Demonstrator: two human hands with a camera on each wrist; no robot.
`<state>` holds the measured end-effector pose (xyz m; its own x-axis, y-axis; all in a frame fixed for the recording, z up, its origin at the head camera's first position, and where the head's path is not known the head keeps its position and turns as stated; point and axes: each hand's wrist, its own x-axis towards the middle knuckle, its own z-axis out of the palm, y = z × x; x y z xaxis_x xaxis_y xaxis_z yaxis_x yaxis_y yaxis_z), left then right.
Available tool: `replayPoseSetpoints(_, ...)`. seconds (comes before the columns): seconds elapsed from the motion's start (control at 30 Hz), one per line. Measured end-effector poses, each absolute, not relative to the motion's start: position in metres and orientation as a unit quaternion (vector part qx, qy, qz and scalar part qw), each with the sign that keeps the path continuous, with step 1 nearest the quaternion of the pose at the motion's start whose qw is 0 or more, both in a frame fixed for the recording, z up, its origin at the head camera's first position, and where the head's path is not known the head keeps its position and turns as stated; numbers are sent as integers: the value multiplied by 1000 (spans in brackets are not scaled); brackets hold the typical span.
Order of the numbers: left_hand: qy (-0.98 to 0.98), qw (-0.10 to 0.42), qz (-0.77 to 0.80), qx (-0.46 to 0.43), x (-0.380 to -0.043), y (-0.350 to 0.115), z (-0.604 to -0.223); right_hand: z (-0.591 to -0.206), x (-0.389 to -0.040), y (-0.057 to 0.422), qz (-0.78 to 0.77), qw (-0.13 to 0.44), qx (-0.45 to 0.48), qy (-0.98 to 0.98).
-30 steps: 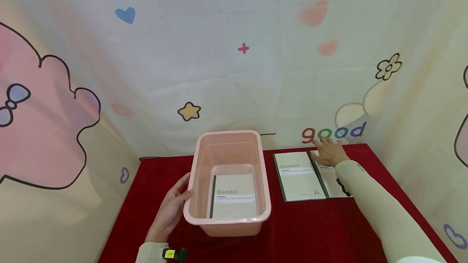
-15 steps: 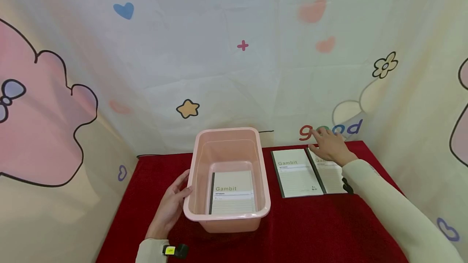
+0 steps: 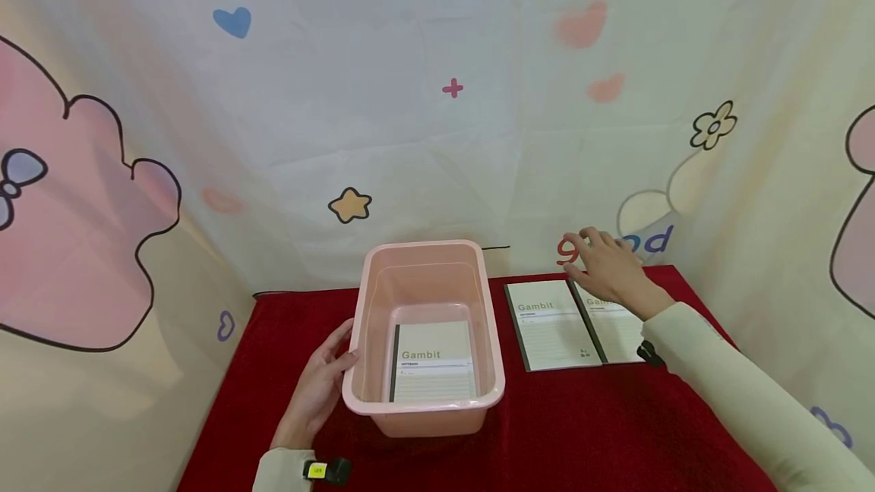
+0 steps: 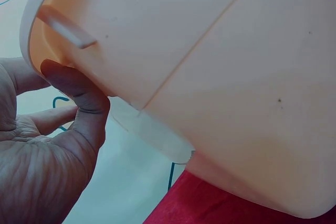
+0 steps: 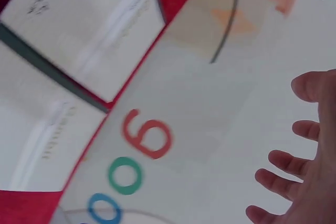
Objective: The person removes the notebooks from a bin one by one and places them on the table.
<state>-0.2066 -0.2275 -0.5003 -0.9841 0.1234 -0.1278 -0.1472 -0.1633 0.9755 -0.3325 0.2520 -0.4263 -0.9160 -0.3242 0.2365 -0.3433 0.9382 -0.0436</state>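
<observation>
My left hand (image 3: pixel 316 386) is at the left side of a pink plastic tub (image 3: pixel 437 420), touching it from outside. In the left wrist view my bent thumb (image 4: pixel 79 90) presses up under the tub's rim (image 4: pixel 32 30), and another fingertip is hidden behind that rim. A Gambit notebook (image 3: pixel 435 340) with a dark spine lies face up inside the tub. My right hand (image 3: pixel 608 268) hovers with spread fingers and holds nothing. Below it, the right notebook (image 3: pixel 615 336) is partly covered in the head view. A matching notebook (image 3: pixel 550 332) lies beside it, nearer the tub.
A red cloth (image 3: pixel 567 431) covers the table. Behind it hangs a pale printed curtain (image 3: pixel 410 135), close beyond the table's back edge, with cartoon shapes and coloured letters. Similar fabric encloses both sides.
My right hand has lifted off the right notebook and moved slightly left, uncovering more of that cover. My left hand and the tub stay put.
</observation>
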Motion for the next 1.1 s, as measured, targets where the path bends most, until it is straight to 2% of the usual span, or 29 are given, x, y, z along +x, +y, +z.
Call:
replayPoseSetpoints(0.4, 640, 80, 764, -15, -208, -225, -501, -392, -311, 205, 24, 150, 230, -961)
replayPoseSetpoints(0.63, 642, 75, 763, -22, -208, -224, -499, -375, -296, 177, 39, 144, 261, -954)
replayPoseSetpoints(1.1, 641, 83, 762, -33, -208, -226, -501, -352, -289, 103, 101, 175, 300, -932)
